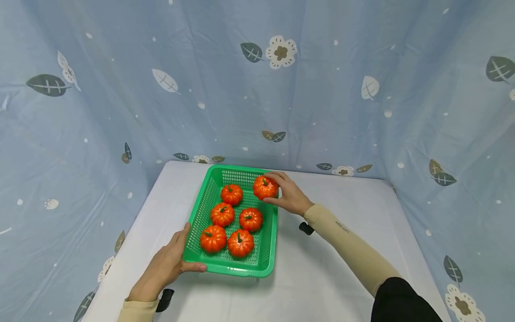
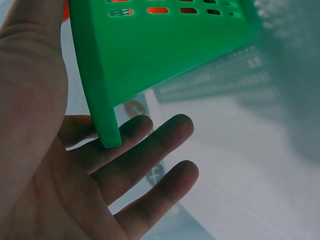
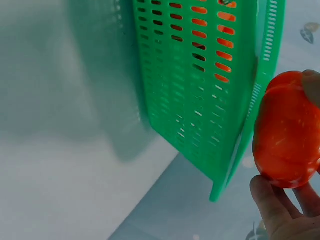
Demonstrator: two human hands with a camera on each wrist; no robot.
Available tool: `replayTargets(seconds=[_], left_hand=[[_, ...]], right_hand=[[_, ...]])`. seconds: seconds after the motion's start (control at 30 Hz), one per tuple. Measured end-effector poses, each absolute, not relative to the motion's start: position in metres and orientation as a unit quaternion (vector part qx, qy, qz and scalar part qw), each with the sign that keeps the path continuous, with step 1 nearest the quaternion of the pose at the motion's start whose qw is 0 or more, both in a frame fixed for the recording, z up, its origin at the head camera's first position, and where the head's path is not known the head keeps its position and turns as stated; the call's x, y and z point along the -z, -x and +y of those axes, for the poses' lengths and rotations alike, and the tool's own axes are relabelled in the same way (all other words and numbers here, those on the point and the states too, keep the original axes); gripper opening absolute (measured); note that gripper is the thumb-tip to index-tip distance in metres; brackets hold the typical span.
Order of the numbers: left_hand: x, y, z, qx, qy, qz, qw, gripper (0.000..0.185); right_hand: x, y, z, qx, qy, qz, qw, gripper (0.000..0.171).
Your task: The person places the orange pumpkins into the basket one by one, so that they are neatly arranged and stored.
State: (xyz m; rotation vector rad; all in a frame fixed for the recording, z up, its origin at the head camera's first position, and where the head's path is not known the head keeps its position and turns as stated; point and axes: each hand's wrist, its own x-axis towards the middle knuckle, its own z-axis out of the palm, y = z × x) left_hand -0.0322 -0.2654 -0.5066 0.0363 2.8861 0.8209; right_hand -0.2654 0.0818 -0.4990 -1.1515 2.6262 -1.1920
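Note:
A green plastic basket (image 1: 264, 264) on the white table holds several small orange-red toy pumpkins (image 1: 213, 239). My right hand (image 1: 290, 193) grips another toy pumpkin (image 1: 265, 188) at the basket's far right corner, thumb and fingers on opposite sides of it. In the right wrist view this pumpkin (image 3: 286, 135) is beside the basket's rim (image 3: 245, 130). My left hand (image 1: 166, 264) rests against the near left corner, thumb along the front rim. The left wrist view shows its fingers (image 2: 150, 155) spread and mostly straight beside the rim (image 2: 102, 105).
The white table (image 1: 322, 268) extends around the basket, with more surface to the right. A blue curtain (image 1: 322, 89) with leaf and flower prints hangs behind the table and along both sides. A black strap piece (image 1: 306, 228) shows at the right wrist.

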Motion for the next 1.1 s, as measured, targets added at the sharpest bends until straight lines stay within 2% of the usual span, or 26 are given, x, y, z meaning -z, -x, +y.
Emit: replayTargets(seconds=[0.47,0.67,0.9,1.1], left_hand=[[0.509,0.03,-0.267,-0.277,-0.008,0.958,0.069,0.137],[0.51,0.031,-0.267,-0.273,-0.015,0.96,0.061,0.137],[0.51,0.031,-0.267,-0.27,-0.019,0.961,0.057,0.136],[0.511,0.032,-0.266,-0.273,-0.018,0.96,0.059,0.136]], right_hand=[[0.523,0.281,0.04,0.335,0.389,0.855,0.08,0.075],[0.529,0.287,0.031,0.288,0.377,0.876,0.084,0.075],[0.525,0.29,0.023,0.257,0.364,0.889,0.104,0.073],[0.521,0.295,0.024,0.205,0.389,0.887,0.141,0.071]])
